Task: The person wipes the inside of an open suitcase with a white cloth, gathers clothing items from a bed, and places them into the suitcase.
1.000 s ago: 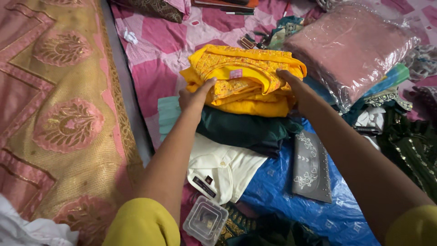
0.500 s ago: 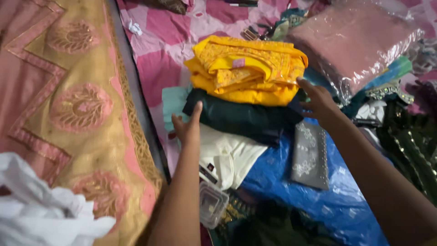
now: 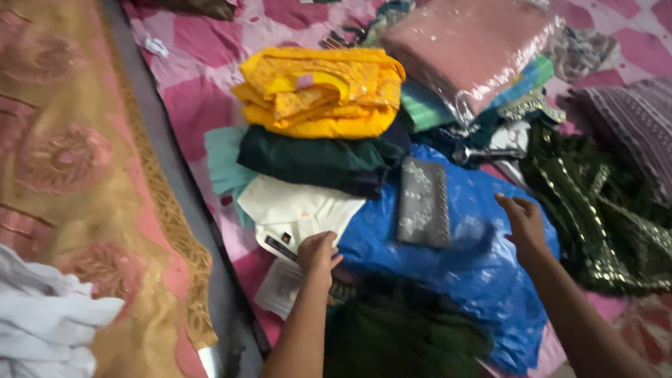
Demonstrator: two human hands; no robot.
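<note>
Folded clothes lie stacked on a pink bedsheet [image 3: 203,105]: yellow garment [image 3: 318,91] above green garment [image 3: 311,161], above white shirt [image 3: 297,210]. Left hand [image 3: 318,253], fingers curled, touches the shirt's near edge beside its dark label [image 3: 280,245]. Right hand [image 3: 523,222], grip released, rests on blue plastic [image 3: 476,273] (grey clutch [image 3: 423,203] lies nearby).

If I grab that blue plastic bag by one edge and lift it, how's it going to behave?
The blue plastic bag would probably sag and crinkle; its surface is already creased. It looks glossy, so likely slippery. The grey embroidered pouch lying on it would probably slide off.
</note>
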